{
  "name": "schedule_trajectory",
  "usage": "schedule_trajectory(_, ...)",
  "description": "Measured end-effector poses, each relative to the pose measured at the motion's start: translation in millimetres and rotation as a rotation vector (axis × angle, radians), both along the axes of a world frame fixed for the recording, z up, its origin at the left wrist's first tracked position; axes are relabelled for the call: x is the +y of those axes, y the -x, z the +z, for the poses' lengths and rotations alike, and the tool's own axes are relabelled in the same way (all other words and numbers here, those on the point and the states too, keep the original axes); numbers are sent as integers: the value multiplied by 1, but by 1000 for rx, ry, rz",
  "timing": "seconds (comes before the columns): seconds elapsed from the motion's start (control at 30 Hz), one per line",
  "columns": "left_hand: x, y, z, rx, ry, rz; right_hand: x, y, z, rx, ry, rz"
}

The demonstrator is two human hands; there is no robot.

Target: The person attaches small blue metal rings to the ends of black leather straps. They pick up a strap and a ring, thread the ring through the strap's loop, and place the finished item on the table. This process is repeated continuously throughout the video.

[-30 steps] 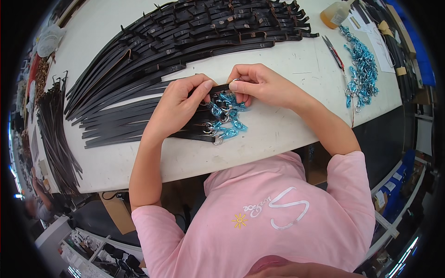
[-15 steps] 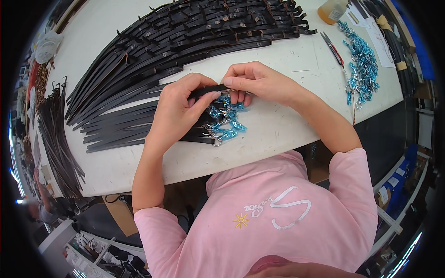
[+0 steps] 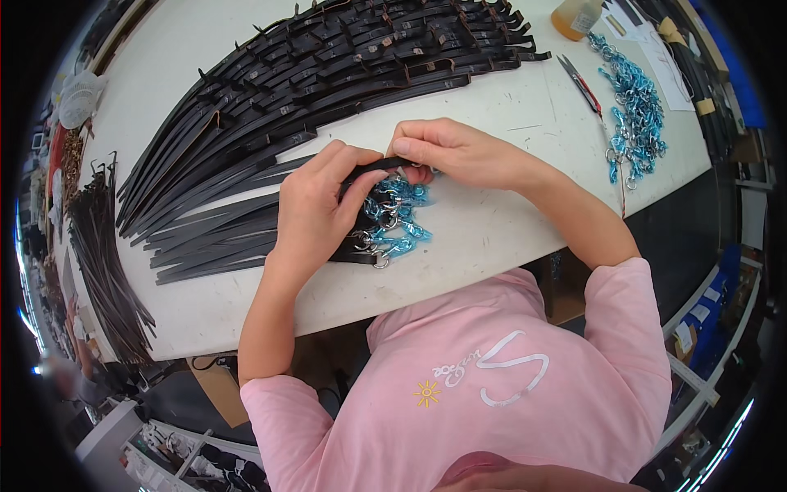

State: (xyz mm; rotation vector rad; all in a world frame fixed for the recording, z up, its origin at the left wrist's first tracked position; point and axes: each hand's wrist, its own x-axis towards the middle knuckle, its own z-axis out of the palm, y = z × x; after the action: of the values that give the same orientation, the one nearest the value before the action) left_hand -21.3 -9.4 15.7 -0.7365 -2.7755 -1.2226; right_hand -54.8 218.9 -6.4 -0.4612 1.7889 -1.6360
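Both hands are pinching one black strap [image 3: 379, 167], raised a little over the table. My left hand [image 3: 318, 205] grips it between thumb and fingers. At the strap's right end, my right hand [image 3: 447, 153] has its thumb and forefinger closed on it, with the other fingers curled beneath. Just below the hands lie metal snap hooks wrapped in blue film [image 3: 399, 244], with silver rings, on the ends of several straps. Those flat black straps [image 3: 209, 239] fan out leftward under my left hand. My fingers hide part of the held strap's end.
A large layered stack of black straps [image 3: 328, 66] covers the table's far side. At the left edge lies another bundle of dark straps [image 3: 106, 254]. Red-handled snips [image 3: 582, 84], a heap of blue-wrapped hooks [image 3: 641, 111] and a bottle of amber liquid [image 3: 575, 18] are on the right.
Both hands stay closed on the strap, and more of it shows between them. The right fingers have curled in further beneath its end. The whole view has shifted slightly.
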Motion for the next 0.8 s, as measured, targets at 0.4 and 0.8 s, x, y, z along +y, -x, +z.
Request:
schedule_trajectory(0.4,-3,-4,-4,42,105,-58,-8,-14,-3,384,-234,10)
schedule_trajectory(0.8,-8,2,-11,-3,-27,-81,-12,-10,2,197,-214,22)
